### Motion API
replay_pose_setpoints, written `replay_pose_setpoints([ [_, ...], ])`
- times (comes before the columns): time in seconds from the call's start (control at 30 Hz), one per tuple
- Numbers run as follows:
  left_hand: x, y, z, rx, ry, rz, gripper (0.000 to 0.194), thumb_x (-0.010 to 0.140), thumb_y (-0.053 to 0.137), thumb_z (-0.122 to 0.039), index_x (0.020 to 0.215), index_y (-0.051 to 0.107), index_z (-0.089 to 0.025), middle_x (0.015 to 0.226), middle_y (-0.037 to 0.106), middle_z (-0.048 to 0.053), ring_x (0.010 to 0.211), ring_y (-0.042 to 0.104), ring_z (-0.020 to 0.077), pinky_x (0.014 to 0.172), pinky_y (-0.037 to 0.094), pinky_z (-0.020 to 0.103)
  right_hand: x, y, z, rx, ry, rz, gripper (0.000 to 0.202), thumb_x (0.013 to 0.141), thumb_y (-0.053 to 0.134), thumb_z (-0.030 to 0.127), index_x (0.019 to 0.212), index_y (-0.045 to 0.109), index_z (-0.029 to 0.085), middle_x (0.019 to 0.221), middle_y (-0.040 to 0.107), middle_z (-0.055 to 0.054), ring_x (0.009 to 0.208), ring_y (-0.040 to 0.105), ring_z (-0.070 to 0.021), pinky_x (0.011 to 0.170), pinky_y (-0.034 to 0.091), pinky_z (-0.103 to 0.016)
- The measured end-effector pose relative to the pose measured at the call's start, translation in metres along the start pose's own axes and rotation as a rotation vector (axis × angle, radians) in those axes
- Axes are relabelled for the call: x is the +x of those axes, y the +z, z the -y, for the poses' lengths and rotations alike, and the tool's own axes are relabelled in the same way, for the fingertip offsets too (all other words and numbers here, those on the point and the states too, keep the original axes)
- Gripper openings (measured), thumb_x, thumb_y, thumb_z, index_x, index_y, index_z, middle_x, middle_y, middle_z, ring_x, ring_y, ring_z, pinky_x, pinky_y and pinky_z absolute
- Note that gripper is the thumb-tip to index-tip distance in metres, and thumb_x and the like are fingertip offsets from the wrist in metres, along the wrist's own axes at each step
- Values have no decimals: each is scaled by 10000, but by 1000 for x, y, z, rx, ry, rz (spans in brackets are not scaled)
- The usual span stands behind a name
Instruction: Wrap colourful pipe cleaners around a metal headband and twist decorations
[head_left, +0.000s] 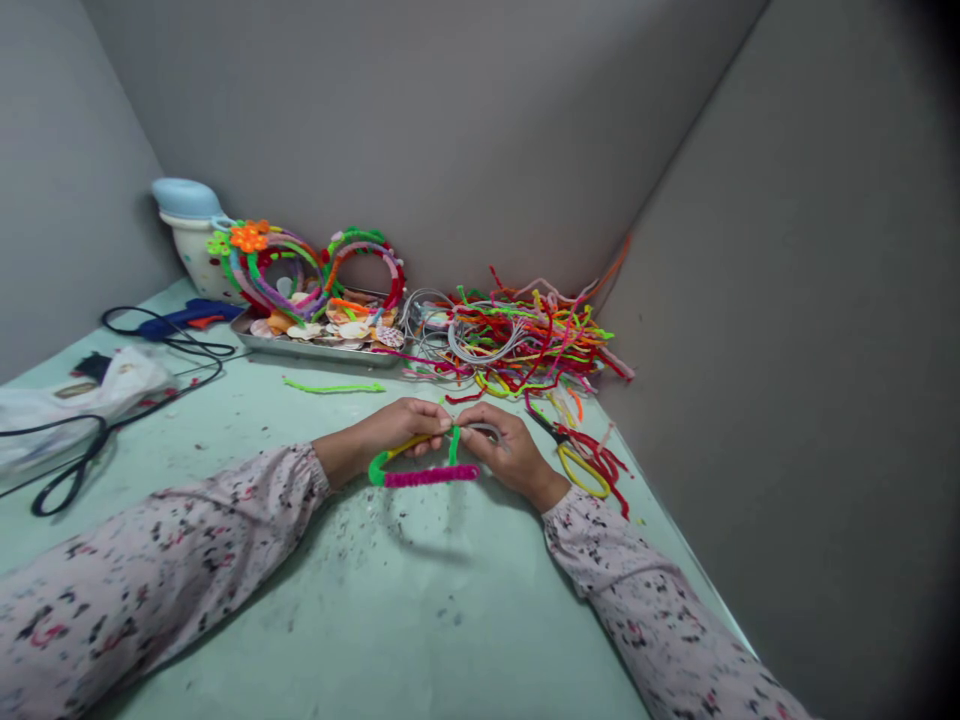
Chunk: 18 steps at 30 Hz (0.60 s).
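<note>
A headband (431,477) is held above the table, wrapped in magenta, green and yellow pipe cleaner, with a bare grey stretch of band (487,428) by the right palm. My left hand (401,432) is closed on its yellow-wrapped side, thumb and fingertips pinched. My right hand (508,452) is closed at the same spot, fingertips almost touching the left ones. Between them a short green pipe cleaner (454,447) hangs down towards the magenta part. The right fingers pinch at its upper end; their exact hold on the band is partly hidden.
Behind lie a metal tray (322,350) of cut-out pieces, finished headbands (367,245), a heap of pipe cleaners (532,335) and a white jar (199,250). Yellow-handled scissors (581,470) rest at right. A blue glue gun (187,317), black cable (79,480) and plastic bag (82,400) lie left.
</note>
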<state>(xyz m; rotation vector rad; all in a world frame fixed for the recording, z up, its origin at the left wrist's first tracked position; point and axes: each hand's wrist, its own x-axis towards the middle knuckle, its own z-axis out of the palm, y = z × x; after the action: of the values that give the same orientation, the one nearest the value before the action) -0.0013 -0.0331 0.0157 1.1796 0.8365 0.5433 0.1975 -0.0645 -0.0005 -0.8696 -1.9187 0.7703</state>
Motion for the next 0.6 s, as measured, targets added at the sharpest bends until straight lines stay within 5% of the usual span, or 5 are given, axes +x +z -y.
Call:
replay_pose_setpoints([
  [0.23, 3, 5, 10, 85, 120, -75, 287, 710, 687, -406, 727, 558, -151, 549, 551, -33, 405, 417, 54, 403, 281, 178, 1, 3, 6, 47, 123, -65, 257, 924, 511, 398, 839, 630, 188, 719, 590, -4, 658, 554, -134, 621, 454, -242],
  [0.6, -2, 12, 10, 123, 207, -154, 261, 754, 649, -392, 743, 562, -146, 557, 518, -39, 457, 424, 65, 442, 287, 191, 5, 9, 7, 163, 240, -95, 188, 816, 634, 374, 827, 615, 187, 672, 565, 18, 598, 506, -121, 560, 429, -234],
])
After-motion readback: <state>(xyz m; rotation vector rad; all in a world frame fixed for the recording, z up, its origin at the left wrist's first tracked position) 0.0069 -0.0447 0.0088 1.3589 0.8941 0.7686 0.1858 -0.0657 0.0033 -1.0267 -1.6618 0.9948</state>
